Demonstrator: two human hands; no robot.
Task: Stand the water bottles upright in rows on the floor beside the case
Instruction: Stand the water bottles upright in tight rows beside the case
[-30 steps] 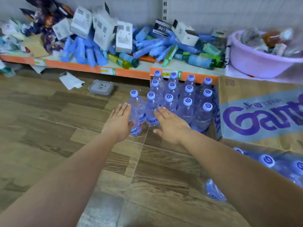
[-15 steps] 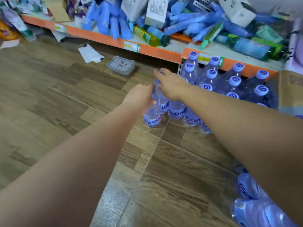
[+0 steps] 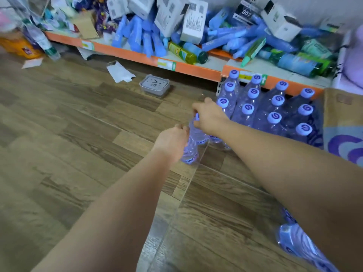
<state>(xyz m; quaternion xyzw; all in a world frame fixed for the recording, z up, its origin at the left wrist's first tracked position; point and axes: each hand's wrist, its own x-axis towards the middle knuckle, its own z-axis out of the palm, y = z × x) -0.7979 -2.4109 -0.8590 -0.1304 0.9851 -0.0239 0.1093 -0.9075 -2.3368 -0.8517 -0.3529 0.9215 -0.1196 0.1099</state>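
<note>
left hand [image 3: 172, 143] wraps the front bottle [image 3: 190, 156]; right hand [image 3: 210, 116] pinches the next bottle [image 3: 198, 132] by its cap, beside the upright rows [image 3: 274, 117]

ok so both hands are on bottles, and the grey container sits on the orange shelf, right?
No: the head view shows the grey container on the floor, in front of the orange shelf, not on it. The left hand and right hand are on bottles, as stated.
</note>
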